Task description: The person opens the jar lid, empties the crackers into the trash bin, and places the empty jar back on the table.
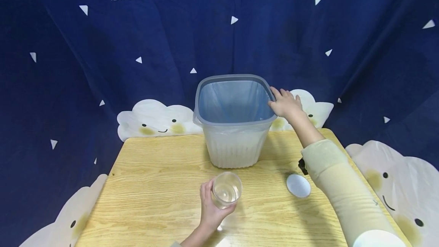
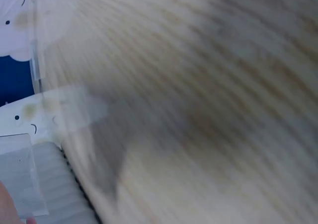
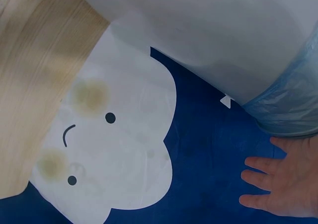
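Observation:
My left hand [image 1: 213, 209] grips a clear round cup [image 1: 226, 189], thumb on the near side and fingers round its left; its see-through wall [image 2: 22, 179] shows at the lower left of the left wrist view. Just beyond the cup stands a white ribbed trash bin [image 1: 236, 146] with a grey rim. A bluish plastic bag [image 1: 236, 100] lines its inside and, in the right wrist view, hangs over the edge as a translucent film [image 3: 290, 102]. My right hand [image 1: 286, 104] has its fingers spread and straight, fingertips right at the bin's right rim.
A white round disc [image 1: 298, 185], like a lid, lies on the wooden table [image 1: 154, 178] under my right forearm. Behind the table hangs a dark blue curtain [image 1: 164, 48] with white triangles and smiling clouds. The bin stands near the table's far edge.

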Available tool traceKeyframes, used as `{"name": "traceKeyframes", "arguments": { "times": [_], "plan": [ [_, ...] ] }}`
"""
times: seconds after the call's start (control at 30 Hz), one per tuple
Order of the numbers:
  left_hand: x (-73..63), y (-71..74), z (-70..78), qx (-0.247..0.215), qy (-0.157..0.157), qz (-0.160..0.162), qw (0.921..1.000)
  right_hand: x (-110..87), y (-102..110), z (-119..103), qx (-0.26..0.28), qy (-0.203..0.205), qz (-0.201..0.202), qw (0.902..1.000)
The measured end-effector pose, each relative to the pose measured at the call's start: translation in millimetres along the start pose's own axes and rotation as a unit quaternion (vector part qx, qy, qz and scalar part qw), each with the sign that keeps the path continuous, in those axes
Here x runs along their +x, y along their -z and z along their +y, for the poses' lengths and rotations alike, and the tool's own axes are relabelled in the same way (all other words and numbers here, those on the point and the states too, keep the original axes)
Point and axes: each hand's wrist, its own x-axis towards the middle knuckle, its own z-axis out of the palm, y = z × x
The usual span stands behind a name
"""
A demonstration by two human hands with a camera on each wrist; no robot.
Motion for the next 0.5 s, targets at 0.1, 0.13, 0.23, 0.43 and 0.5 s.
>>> {"name": "traceKeyframes", "arguments": {
  "times": [0.1,0.13,0.23,0.43,0.5],
  "plan": [
    [-3.9,-2.3,-0.7,-0.01,0.013,-0.011,0.9998,-0.1,0,0,0.001,-0.001,0.0,1.0],
    [-5.2,-2.9,-1.0,-0.014,0.019,-0.015,0.9996,0.0,0,0,0.002,-0.001,0.0,1.0],
    [-8.8,-4.9,-2.1,-0.024,0.036,-0.029,0.9986,0.4,0,0,0.003,-0.002,0.001,1.0],
    [-15.9,-9.0,-5.5,-0.046,0.052,-0.054,0.9961,1.2,0,0,0.002,-0.003,0.004,1.0],
    [-17.9,-10.4,-6.7,-0.045,0.05,-0.057,0.9961,1.5,-1,0,0.001,-0.003,0.005,1.0]
  ]
}}
